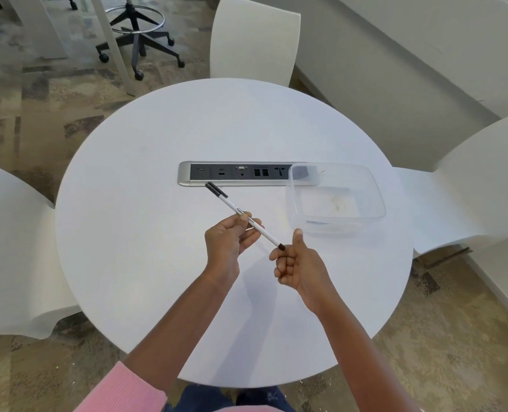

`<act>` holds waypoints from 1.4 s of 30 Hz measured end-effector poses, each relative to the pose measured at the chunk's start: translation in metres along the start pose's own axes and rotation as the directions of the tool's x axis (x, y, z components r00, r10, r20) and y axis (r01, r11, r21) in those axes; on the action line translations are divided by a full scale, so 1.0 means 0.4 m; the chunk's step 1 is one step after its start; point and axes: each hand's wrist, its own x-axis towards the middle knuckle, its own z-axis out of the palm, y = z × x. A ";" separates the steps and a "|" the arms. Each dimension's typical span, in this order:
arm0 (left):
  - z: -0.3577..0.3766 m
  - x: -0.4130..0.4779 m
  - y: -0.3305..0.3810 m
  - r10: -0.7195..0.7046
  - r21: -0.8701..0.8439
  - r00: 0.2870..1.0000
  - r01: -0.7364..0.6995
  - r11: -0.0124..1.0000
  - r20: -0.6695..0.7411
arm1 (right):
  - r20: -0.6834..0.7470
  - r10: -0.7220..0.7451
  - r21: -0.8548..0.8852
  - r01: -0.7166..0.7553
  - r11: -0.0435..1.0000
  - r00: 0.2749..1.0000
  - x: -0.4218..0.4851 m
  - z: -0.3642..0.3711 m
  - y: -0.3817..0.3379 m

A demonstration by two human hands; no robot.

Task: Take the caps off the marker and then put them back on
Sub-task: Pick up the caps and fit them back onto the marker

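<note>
White marker (232, 205) showing a smooth plastic barrel and 1 black plastic cap (212, 188), round table (157, 144) looking matt and smooth, socket panel (184, 173) gleaming as brushed silver metal, clear container (377, 197) shining as glossy plastic, carpet (38, 93) looking rough and mottled, pink sleeve (122, 391) showing ribbed knit cloth.

Office: table power strip (241, 173), swivel chair (141, 34).

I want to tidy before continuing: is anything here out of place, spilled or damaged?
Only one thing: the clear plastic container sits partly over the socket strip in the table, covering its right end. Its bottom shows faint smudges. Nothing looks spilled; the marker in the left hand shows no damage.
</note>
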 end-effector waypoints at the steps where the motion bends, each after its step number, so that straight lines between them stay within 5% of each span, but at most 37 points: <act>1: -0.001 0.000 -0.002 -0.006 -0.004 1.000 0.006 1.000 -0.006 | -0.055 -0.075 -0.092 0.070 0.993 0.996 0.004 0.001 0.004; 5: -0.013 0.004 -0.009 -0.022 0.003 0.999 0.022 1.000 -0.039 | -0.207 -0.356 -0.350 0.271 0.897 0.911 0.016 -0.008 0.028; 10: -0.018 0.012 -0.019 -0.026 0.051 0.999 0.028 0.998 -0.047 | -0.138 -0.473 -0.487 0.356 0.798 0.870 0.027 -0.007 0.035; 17: -0.023 0.029 -0.037 0.020 0.175 1.000 -0.017 0.984 -0.015 | 0.016 -0.436 -0.565 0.368 0.738 0.900 0.046 0.018 0.032; 27: -0.042 0.071 -0.064 0.124 0.478 0.992 -0.113 0.871 0.010 | 0.054 -0.276 -0.623 0.248 0.742 0.960 0.088 0.046 0.042; 32: -0.052 0.094 -0.086 0.168 0.643 0.985 -0.150 0.751 0.034 | 0.011 -0.241 -0.610 0.197 0.768 0.970 0.119 0.060 0.068; 42: -0.108 0.136 -0.125 0.323 0.883 0.923 -0.319 0.345 0.208 | -0.056 -0.263 -0.717 0.145 0.682 0.963 0.181 0.092 0.107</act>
